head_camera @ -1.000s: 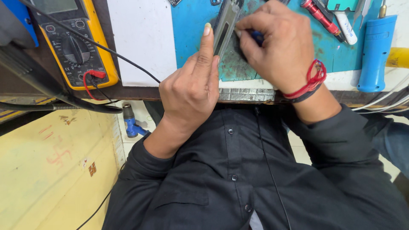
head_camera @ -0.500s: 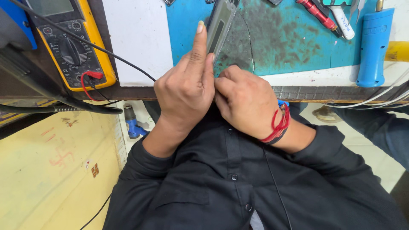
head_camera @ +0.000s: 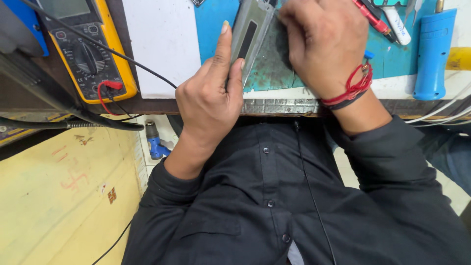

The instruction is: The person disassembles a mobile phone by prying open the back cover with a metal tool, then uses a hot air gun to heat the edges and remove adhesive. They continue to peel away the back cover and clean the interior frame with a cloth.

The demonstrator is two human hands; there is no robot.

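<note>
1. A worn teal mat [head_camera: 274, 73] covers the surface at upper centre.
2. The left hand [head_camera: 211, 100] grips a grey flat device [head_camera: 250, 37] on edge there.
3. The right hand [head_camera: 326, 46] presses closed beside it, contents hidden; steady bracing seems needed.

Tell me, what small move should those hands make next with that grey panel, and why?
Probably press the right hand down to work the top end of the grey panel. The left hand already braces the panel's lower edge against the blue mat, and the right hand's fingers rest on its upper end.
</note>
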